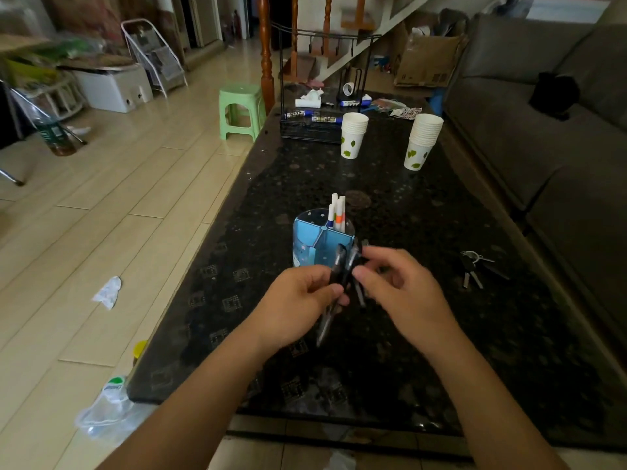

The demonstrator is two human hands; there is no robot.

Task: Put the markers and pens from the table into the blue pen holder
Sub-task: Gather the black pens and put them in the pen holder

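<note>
Above the dark tabletop (441,212), just in front of the blue pen holder (317,240) already holding white markers (337,212), the left hand (298,300) and right hand (397,283) both grasp black pens (339,269) in their fingers (359,274).

Dim room, wide-angle warp at edges, hands (342,293) motion-blurred.

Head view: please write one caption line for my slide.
Both hands hold dark pens before the blue pen holder.

Home living room: sofa (529,96), staircase (325,32), coffee table (390,334).
</note>
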